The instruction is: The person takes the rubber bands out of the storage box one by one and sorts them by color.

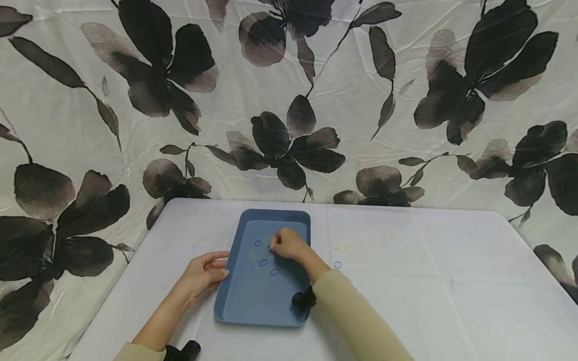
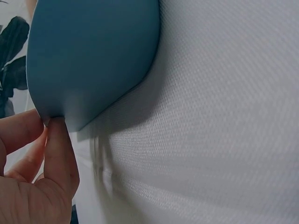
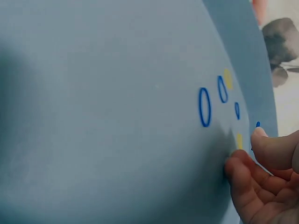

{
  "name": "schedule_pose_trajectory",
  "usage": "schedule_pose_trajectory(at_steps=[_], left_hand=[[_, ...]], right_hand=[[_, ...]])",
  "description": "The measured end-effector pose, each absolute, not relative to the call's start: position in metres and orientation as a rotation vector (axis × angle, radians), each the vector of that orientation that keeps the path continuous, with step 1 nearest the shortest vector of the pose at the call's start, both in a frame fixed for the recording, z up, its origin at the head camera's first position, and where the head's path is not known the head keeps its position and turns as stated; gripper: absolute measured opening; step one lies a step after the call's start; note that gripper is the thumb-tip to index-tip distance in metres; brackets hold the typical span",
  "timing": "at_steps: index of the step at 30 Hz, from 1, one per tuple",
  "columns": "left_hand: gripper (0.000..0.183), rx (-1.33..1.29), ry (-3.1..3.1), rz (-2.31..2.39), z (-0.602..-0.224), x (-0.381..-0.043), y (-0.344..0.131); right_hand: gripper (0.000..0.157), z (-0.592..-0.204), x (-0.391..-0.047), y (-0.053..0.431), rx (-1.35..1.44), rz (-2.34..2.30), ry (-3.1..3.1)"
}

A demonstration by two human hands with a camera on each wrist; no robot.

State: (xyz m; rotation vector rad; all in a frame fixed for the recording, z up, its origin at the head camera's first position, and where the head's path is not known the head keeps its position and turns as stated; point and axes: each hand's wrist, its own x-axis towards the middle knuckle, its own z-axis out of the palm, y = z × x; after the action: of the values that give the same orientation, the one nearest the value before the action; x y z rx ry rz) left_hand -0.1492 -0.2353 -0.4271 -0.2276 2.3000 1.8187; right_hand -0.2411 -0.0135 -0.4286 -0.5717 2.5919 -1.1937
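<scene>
A blue tray [image 1: 248, 301] lies lengthwise on the table. My left hand [image 1: 203, 276] grips its left rim, thumb and fingers pinching the edge in the left wrist view. Over the tray's upper right part, my right hand [image 1: 289, 244] pinches a small blue rubber band [image 3: 258, 124], mostly hidden by the fingers. Beside that hand, three blue rubber bands [image 3: 204, 107] lie flat on the tray floor. Two yellow rubber bands [image 3: 227, 79] lie among them, one partly hidden by the right hand in the head view.
To the tray's right, two yellow rubber bands [image 1: 336, 246] and one blue rubber band [image 1: 337, 264] lie on the white table [image 1: 429, 301]. Behind the table hangs a floral cloth [image 1: 379, 125]. A black wrist device [image 1: 304, 299] overhangs the tray's right rim.
</scene>
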Motion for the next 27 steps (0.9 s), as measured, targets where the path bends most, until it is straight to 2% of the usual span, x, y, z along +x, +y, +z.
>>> schedule_pose_trajectory(at_steps=[27], left_hand=[[0.051,-0.284,2.306,1.792,-0.421,-0.154,-0.230]], right_hand=[[0.005,-0.413,-0.257,0.009,-0.276,-1.638,2.210]])
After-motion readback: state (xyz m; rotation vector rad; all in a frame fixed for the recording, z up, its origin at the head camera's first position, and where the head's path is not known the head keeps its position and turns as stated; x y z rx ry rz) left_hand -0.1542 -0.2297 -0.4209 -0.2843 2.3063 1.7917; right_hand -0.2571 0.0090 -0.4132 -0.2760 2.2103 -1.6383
